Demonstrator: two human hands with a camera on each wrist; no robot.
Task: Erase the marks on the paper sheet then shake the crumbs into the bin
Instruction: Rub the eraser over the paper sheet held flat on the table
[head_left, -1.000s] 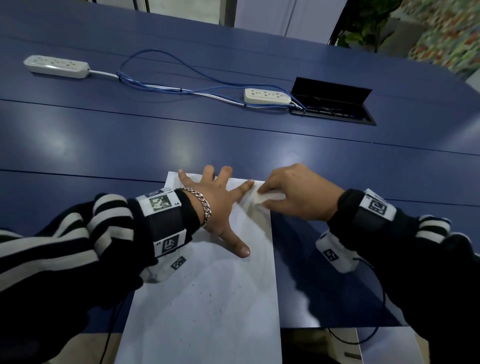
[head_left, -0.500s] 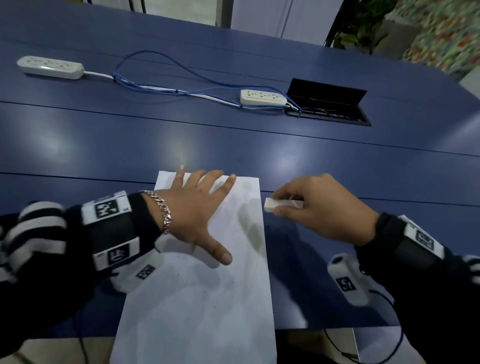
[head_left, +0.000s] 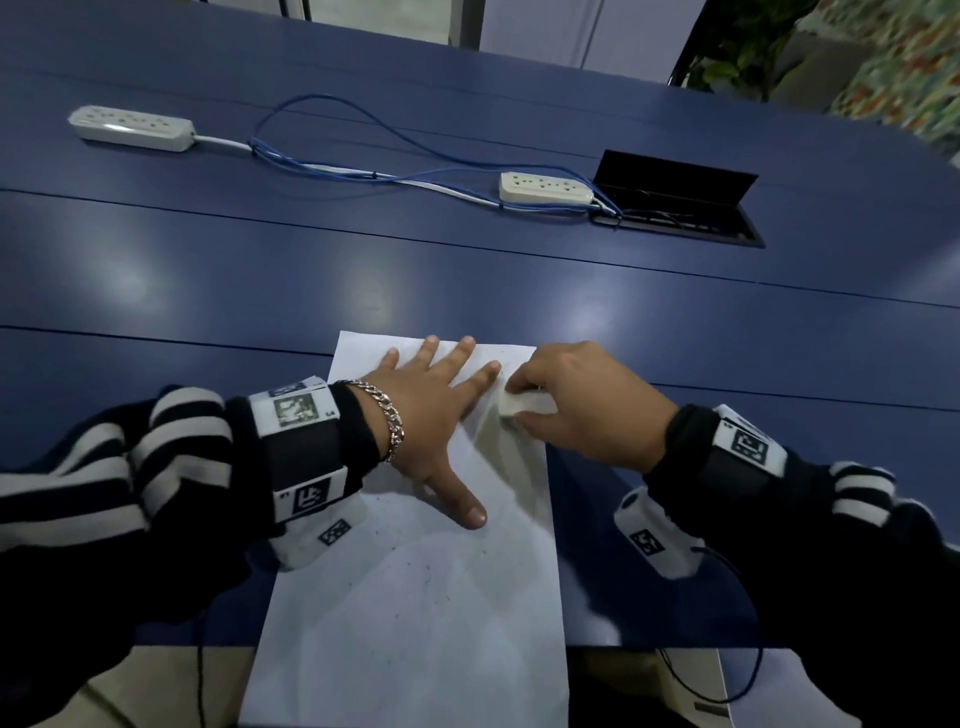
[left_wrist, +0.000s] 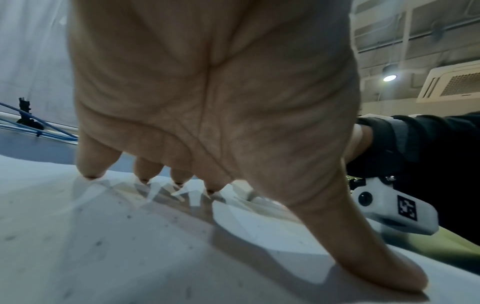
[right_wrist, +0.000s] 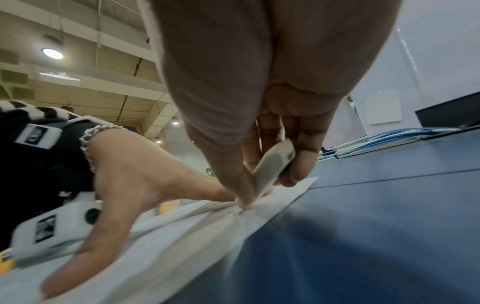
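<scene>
Lying lengthwise on the dark blue table (head_left: 467, 270), the white rectangular paper sheet (head_left: 415, 623) overhangs the near edge. The left hand (head_left: 431, 410) presses flat on the sheet's far end, fingers (left_wrist: 89, 166) and thumb spread. Just beside its index finger, near the sheet's far right corner, the right hand (head_left: 582, 410) pinches a small white block eraser (head_left: 524, 402) between thumb and curled fingers, its end touching the paper. Dark crumbs (head_left: 415, 571) speckle the sheet's middle.
</scene>
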